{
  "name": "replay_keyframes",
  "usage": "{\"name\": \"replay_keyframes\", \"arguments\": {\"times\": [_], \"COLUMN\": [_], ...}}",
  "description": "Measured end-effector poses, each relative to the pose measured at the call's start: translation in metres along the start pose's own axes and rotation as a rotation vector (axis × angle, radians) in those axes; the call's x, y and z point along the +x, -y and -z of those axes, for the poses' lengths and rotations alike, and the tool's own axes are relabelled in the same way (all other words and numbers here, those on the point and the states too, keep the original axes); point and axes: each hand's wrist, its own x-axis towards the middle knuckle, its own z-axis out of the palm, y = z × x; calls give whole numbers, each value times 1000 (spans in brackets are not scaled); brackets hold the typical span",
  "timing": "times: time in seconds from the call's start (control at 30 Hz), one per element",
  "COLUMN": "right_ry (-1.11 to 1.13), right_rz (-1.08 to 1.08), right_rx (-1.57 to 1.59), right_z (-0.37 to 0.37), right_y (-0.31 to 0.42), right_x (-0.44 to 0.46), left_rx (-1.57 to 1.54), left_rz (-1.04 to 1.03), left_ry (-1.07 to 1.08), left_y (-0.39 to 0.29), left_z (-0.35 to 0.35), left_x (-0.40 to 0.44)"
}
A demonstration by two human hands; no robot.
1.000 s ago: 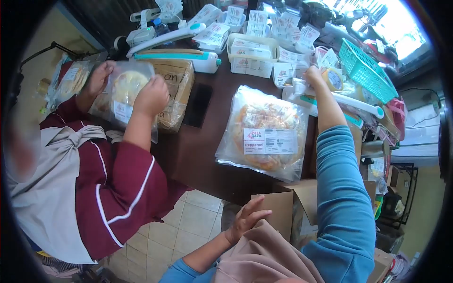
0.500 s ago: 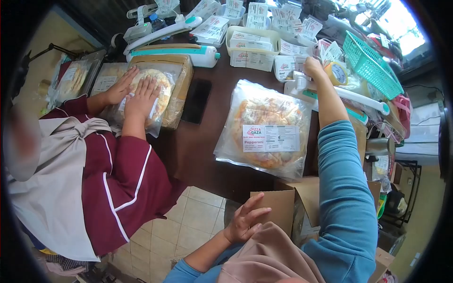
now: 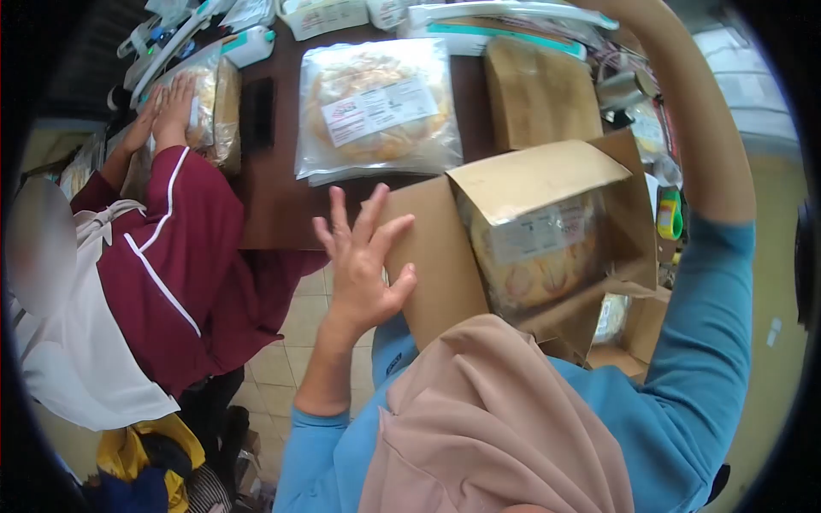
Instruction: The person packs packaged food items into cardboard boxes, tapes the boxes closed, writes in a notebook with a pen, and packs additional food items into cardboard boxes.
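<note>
My left hand (image 3: 363,261) hovers with fingers spread beside the left flap of an open cardboard box (image 3: 428,256); it holds nothing. Inside the box stands a labelled, plastic-packed pizza (image 3: 534,248). Another bagged pizza (image 3: 376,90) with a white label lies flat on the dark table, beyond my left hand. My right arm reaches to the top edge of the view, near the white and teal bag sealer (image 3: 505,30). Most of my right hand (image 3: 623,8) is cut off there, so its fingers cannot be made out.
A co-worker's hands (image 3: 171,107) press on a packed pizza (image 3: 205,103) at the left. A dark phone (image 3: 258,111) lies beside it. Behind the box are a brown carton (image 3: 543,94) and a metal cylinder (image 3: 629,88). A label tray (image 3: 321,17) stands at the back.
The view has swung right and down, bringing the packed box into sight. My left hand has risen beside the flap with fingers spread. My right hand has left the label trays.
</note>
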Motion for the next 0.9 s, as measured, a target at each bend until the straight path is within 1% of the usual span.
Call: {"name": "replay_keyframes", "arguments": {"times": [0.03, 0.1, 0.13, 0.2, 0.23, 0.27, 0.3, 0.33, 0.37, 0.4, 0.47, 0.5, 0.53, 0.6, 0.67, 0.7, 0.73, 0.8, 0.83, 0.87, 0.9], "right_ry": [13, 4, -20, -14, 18, 11, 2, 57, 108, 99, 164, 165, 158, 149, 89, 109, 107, -77, -151, -146, -214], "right_rz": [-22, -55, -68, -101, -108, -89, -59, -151, -365, -362, -677, -669, -650, -625, -791, -846, -848, -686, -650, -653, -635], "right_rx": [99, 256, 311, 467, 629, 590, 462, 452, 576, 572, 795, 795, 812, 831, 1111, 1192, 1190, 1129, 1136, 1139, 1027], "right_z": [5, 6, -3, -12, -22, -39, -53, -68, -79, -84, -91, -93, -94, -99, -104, -107, -110, -117, -120, -122, -124], "right_y": [7, 10, 10, 16, 18, 15, 12, 5, 3, 5, 12, 13, 12, 13, 11, 6, 2, -5, -12, -18, -23], "right_x": [-32, -91, -117, -165, -180, -197, -208, -223, -237, -250, -275, -287, -297, -320, -340, -350, -358, -372, -375, -376, -376], "left_rx": [-7, 221, 223, 220, 304, 309, 317, 322, 372, 377, 492, 598, 604, 736, 781, 820, 818, 865, 754, 701, 646], "left_rz": [-13, -116, -124, -498, -501, -510, -488, -463, -408, -415, -311, -273, -267, -220, -225, -227, -228, -238, -357, -421, -483], "left_ry": [14, -15, -12, 170, 322, 327, 255, 185, 112, 105, 20, 59, 55, 66, 84, 108, 106, 194, 86, 145, 205], "left_y": [-12, -32, -37, -50, -61, -61, -59, -57, -52, -46, -39, -43, -47, -55, -65, -71, -83, -113, -123, -139, -155], "left_z": [9, 20, 21, 25, 28, 24, 18, 13, 13, 11, 6, 6, 5, 1, 3, 2, 5, 16, 15, 14, 11], "left_x": [3, 19, 28, 42, 49, 53, 64, 74, 84, 93, 104, 105, 107, 106, 103, 100, 93, 67, 51, 33, 15]}}
